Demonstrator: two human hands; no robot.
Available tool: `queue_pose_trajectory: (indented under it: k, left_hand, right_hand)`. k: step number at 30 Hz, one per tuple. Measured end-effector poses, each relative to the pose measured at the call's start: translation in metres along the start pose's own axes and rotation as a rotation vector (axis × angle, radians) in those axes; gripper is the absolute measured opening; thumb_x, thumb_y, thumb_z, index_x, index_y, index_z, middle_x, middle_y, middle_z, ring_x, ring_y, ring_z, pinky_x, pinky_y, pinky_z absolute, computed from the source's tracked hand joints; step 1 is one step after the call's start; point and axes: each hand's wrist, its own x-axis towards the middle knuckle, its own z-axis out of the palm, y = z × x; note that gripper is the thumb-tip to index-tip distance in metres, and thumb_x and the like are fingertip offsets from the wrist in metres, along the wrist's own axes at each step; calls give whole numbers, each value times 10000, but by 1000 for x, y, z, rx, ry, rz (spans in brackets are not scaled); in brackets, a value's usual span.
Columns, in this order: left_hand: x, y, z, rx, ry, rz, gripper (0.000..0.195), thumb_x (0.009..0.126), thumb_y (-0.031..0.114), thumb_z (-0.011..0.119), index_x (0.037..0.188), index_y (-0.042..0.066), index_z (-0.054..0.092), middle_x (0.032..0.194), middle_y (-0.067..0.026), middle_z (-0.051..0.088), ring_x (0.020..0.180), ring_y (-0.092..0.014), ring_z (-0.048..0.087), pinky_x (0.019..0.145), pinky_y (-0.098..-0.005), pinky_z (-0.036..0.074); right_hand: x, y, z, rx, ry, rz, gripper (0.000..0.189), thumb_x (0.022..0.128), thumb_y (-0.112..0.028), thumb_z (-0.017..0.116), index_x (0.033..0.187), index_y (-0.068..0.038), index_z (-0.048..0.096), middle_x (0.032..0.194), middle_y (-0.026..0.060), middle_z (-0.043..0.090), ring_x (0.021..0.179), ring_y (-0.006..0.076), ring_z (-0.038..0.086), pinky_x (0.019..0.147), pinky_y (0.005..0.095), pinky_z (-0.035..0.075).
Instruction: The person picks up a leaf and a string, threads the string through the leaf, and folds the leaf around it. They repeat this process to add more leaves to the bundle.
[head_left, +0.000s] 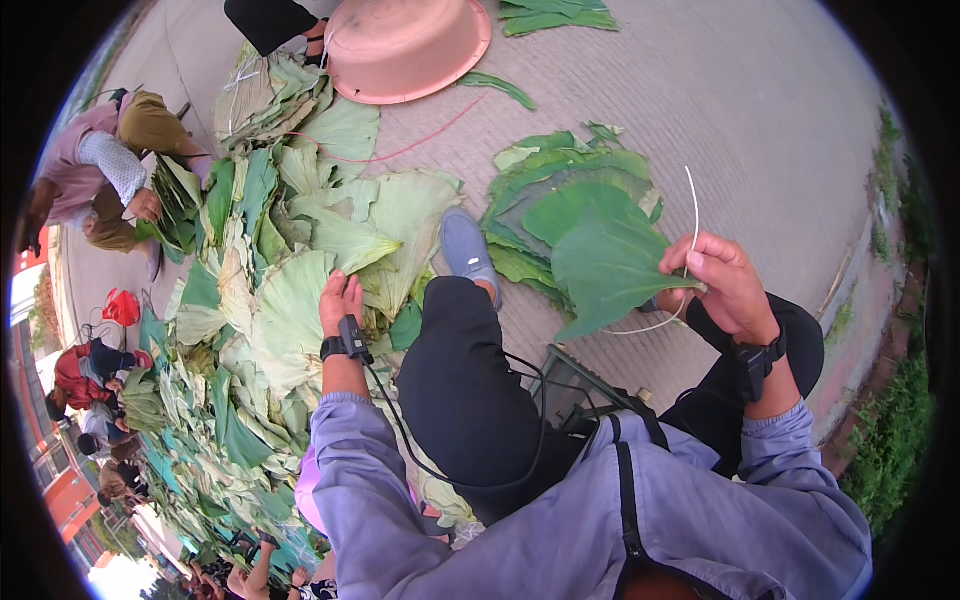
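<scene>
My right hand (721, 283) pinches the narrow folded end of a green lotus leaf (611, 259), which fans out to the left. A thin white cord (693, 196) passes by the same fingers, one end rising above them and the rest curving beneath the leaf. Below and behind this leaf, a stack of green leaves (521, 191) lies on the pavement. On the other side, my left hand (342, 302) is at the edge of a pale dried leaf (289, 319) on the big heap. Whether its fingers grip that leaf is hard to tell.
A heap of loose leaves (247, 360) spreads along my left. Ahead are an upturned pink basin (409, 49), a tied leaf bundle (262, 97) and a red string (405, 152). A person (112, 169) handles leaves at the left; others sit farther back. A cable crosses my knee (457, 360).
</scene>
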Motion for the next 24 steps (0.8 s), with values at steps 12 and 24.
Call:
queue_pose_trajectory:
  k: [12, 24]
  left_hand:
    - [-74, 67, 39, -348, -180, 141, 309, 922, 54, 624, 1172, -110, 547, 1227, -212, 570, 1207, -352, 538, 1093, -470, 440]
    - [-239, 146, 166, 118, -578, 353, 232, 949, 110, 604, 1131, -34, 618, 1020, -134, 677, 924, -244, 678, 900, -399, 545]
  right_hand:
    - [-15, -12, 8, -41, -34, -86, 182, 974, -196, 581, 982, -25, 644, 1032, 71, 643, 979, 147, 580, 771, 316, 506]
    - [-28, -18, 10, -50, -65, -163, 174, 979, -209, 577, 976, -59, 664, 1002, 37, 650, 936, 120, 567, 772, 313, 499]
